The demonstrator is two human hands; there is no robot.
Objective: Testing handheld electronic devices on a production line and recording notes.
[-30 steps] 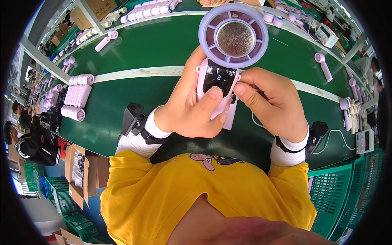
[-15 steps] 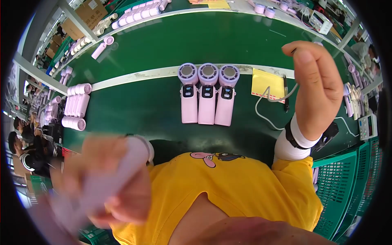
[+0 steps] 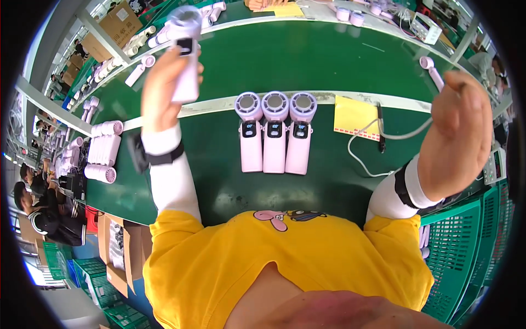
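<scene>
My left hand is raised at the far left, closed around a pink handheld fan with its round head up and a dark display on the front. At the right, my right hand is held up with fingers curled together, and a grey cable runs into it; the cable's end is hidden. Between the hands, three pink handheld fans lie side by side on the green table, heads away from me, their small displays lit.
A yellow paper and a black pen lie right of the fans. More pink fans are stacked at the left. Across a white ledge, another fan lies on the green surface. Green crates stand at my lower right.
My left hand has swung from the lower left up over the table's far left, carrying the fan. My right hand has shifted right and slightly down, drawing the cable with it.
</scene>
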